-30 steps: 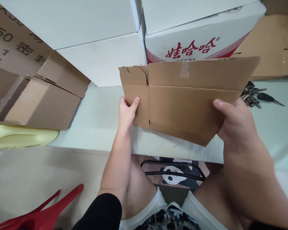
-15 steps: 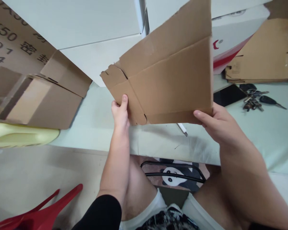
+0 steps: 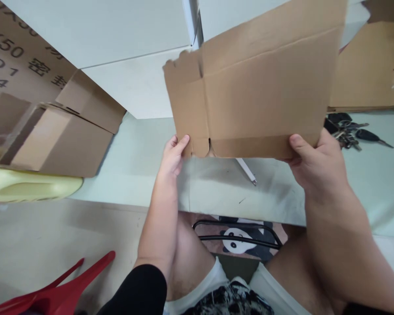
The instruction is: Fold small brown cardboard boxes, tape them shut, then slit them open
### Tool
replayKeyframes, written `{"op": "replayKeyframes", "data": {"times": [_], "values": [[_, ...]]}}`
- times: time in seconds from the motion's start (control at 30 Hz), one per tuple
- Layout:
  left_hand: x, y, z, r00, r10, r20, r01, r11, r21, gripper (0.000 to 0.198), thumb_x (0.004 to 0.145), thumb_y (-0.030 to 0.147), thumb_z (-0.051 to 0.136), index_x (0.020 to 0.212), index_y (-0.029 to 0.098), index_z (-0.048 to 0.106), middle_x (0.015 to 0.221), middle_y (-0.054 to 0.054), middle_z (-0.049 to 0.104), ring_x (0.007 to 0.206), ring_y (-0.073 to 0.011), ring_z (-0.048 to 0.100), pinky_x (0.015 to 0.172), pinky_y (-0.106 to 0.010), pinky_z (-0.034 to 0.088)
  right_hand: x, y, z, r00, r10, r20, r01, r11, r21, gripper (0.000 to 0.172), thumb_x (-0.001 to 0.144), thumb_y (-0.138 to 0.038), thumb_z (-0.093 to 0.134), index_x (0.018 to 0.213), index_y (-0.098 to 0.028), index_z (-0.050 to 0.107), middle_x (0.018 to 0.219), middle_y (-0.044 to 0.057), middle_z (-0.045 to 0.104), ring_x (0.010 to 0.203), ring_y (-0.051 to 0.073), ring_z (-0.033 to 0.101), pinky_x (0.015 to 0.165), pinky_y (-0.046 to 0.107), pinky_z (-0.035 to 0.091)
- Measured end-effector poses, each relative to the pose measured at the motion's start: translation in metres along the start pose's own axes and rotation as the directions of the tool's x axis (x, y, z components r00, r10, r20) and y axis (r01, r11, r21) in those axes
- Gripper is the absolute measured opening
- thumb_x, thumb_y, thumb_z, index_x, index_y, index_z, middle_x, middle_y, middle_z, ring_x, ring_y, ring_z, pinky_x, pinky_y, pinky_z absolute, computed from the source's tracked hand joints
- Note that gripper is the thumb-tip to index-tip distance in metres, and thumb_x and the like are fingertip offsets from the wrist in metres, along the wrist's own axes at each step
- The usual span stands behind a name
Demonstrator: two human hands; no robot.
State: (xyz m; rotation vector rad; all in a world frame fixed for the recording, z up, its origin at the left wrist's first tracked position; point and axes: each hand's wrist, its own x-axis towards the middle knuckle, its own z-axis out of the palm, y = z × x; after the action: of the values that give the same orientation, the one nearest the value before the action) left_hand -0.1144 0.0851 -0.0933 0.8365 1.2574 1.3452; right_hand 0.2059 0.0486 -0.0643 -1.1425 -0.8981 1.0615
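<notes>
A creased sheet of brown cardboard [image 3: 265, 92], with flaps and slots like an unfolded box, is held up tilted above the table. My left hand [image 3: 174, 153] grips its lower left corner, thumb on the face toward me. At the lower right edge my right hand [image 3: 315, 162] is closed on it the same way, thumb in front and fingers behind. Partly under the cardboard, a white utility knife [image 3: 247, 170] lies on the pale green table. Most of the fingers are hidden behind the sheet.
Open cardboard boxes [image 3: 75, 144] stand at the left beside a yellow plastic piece [image 3: 36, 186]. Flat cardboard [image 3: 367, 70] is stacked at the back right, with a bunch of keys [image 3: 348, 131] in front. White panels [image 3: 134, 30] rise behind the table [image 3: 134, 175]. A red chair [image 3: 62, 288] is lower left.
Both hands have shifted the cardboard to the right and turned it, so its lower edge lies more level. It now covers the phone and most of the white-and-red box behind.
</notes>
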Motion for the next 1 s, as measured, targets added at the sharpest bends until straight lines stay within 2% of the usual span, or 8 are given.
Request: {"op": "replayKeyframes", "data": {"times": [0.1, 0.23, 0.33, 0.43, 0.53, 0.7, 0.9, 1.0], "values": [[-0.003, 0.0, 0.003, 0.996, -0.046, 0.076, 0.047, 0.999, -0.011, 0.053, 0.065, 0.047, 0.095, 0.105, 0.024, 0.067, 0.103, -0.003, 0.08, 0.085, -0.0186, 0.077, 0.072, -0.028, 0.064, 0.0, -0.005, -0.001, 0.999, -0.042, 0.003, 0.041, 0.997, 0.059, 0.04, 0.067, -0.044, 0.092, 0.097, -0.027, 0.072, 0.101, 0.005, 0.076, 0.083, 0.022, 0.072, 0.076, 0.046, 0.064], [-0.003, 0.003, 0.007, 0.988, 0.149, 0.047, -0.142, 0.98, -0.136, 0.049, 0.07, 0.044, 0.094, 0.107, 0.029, 0.066, 0.111, 0.001, 0.078, 0.096, -0.0164, 0.077, 0.081, -0.025, 0.064, -0.007, -0.014, 0.006, 0.977, -0.139, 0.164, 0.108, 0.977, 0.186, 0.033, 0.07, -0.046, 0.089, 0.095, -0.032, 0.073, 0.098, 0.003, 0.078, 0.107, 0.028, 0.074, 0.093, 0.051, 0.061], [-0.004, 0.005, 0.014, 0.965, 0.257, 0.055, -0.238, 0.943, -0.233, 0.05, 0.073, 0.043, 0.093, 0.112, 0.03, 0.065, 0.117, 0.002, 0.076, 0.1, -0.0147, 0.076, 0.08, -0.022, 0.063, -0.014, -0.017, 0.017, 0.941, -0.149, 0.303, 0.047, 0.947, 0.318, 0.041, 0.067, -0.053, 0.088, 0.101, -0.037, 0.071, 0.101, 0.001, 0.078, 0.109, 0.028, 0.073, 0.101, 0.054, 0.058], [-0.008, 0.002, 0.027, 0.959, 0.276, 0.063, -0.244, 0.92, -0.306, 0.05, 0.077, 0.042, 0.09, 0.119, 0.032, 0.065, 0.12, 0.001, 0.076, 0.102, -0.0131, 0.075, 0.081, -0.019, 0.062, -0.018, -0.014, 0.029, 0.922, -0.121, 0.366, -0.034, 0.92, 0.39, 0.04, 0.066, -0.059, 0.086, 0.095, -0.036, 0.069, 0.095, 0.0, 0.077, 0.103, 0.027, 0.073, 0.104, 0.056, 0.055], [-0.012, -0.005, 0.042, 0.963, 0.266, 0.041, -0.237, 0.911, -0.338, 0.05, 0.08, 0.042, 0.088, 0.122, 0.033, 0.063, 0.123, 0.001, 0.076, 0.106, -0.0142, 0.075, 0.084, -0.021, 0.063, -0.017, -0.009, 0.034, 0.946, -0.104, 0.308, -0.042, 0.9, 0.433, 0.034, 0.067, -0.051, 0.088, 0.088, -0.036, 0.066, 0.089, -0.004, 0.074, 0.103, 0.022, 0.072, 0.107, 0.051, 0.053], [-0.018, -0.01, 0.066, 0.969, 0.24, 0.053, -0.208, 0.915, -0.345, 0.058, 0.077, 0.044, 0.09, 0.126, 0.035, 0.06, 0.129, 0.001, 0.074, 0.112, -0.0144, 0.073, 0.085, -0.022, 0.061, -0.013, -0.006, 0.034, 0.969, -0.131, 0.208, 0.038, 0.917, 0.398, 0.04, 0.068, -0.042, 0.09, 0.099, -0.039, 0.064, 0.105, -0.006, 0.074, 0.113, 0.018, 0.068, 0.108, 0.046, 0.053], [-0.035, -0.011, 0.09, 0.97, 0.154, 0.187, -0.112, 0.969, -0.22, 0.064, 0.075, 0.053, 0.089, 0.128, 0.034, 0.059, 0.121, 0.0, 0.076, 0.107, -0.016, 0.074, 0.082, -0.024, 0.062, -0.02, -0.01, 0.035, 0.985, -0.002, 0.171, -0.058, 0.936, 0.348, 0.062, 0.065, -0.064, 0.085, 0.116, -0.034, 0.065, 0.111, 0.004, 0.076, 0.117, 0.027, 0.069, 0.105, 0.053, 0.057], [-0.041, -0.014, 0.095, 0.978, 0.073, 0.195, -0.042, 0.987, -0.156, 0.062, 0.066, 0.055, 0.094, 0.114, 0.029, 0.064, 0.107, 0.001, 0.079, 0.089, -0.0148, 0.077, 0.072, -0.023, 0.062, -0.018, -0.011, 0.03, 0.998, -0.053, 0.038, 0.041, 0.963, 0.268, 0.062, 0.07, -0.065, 0.081, 0.119, -0.03, 0.066, 0.118, 0.007, 0.076, 0.122, 0.027, 0.067, 0.113, 0.053, 0.052]]}}
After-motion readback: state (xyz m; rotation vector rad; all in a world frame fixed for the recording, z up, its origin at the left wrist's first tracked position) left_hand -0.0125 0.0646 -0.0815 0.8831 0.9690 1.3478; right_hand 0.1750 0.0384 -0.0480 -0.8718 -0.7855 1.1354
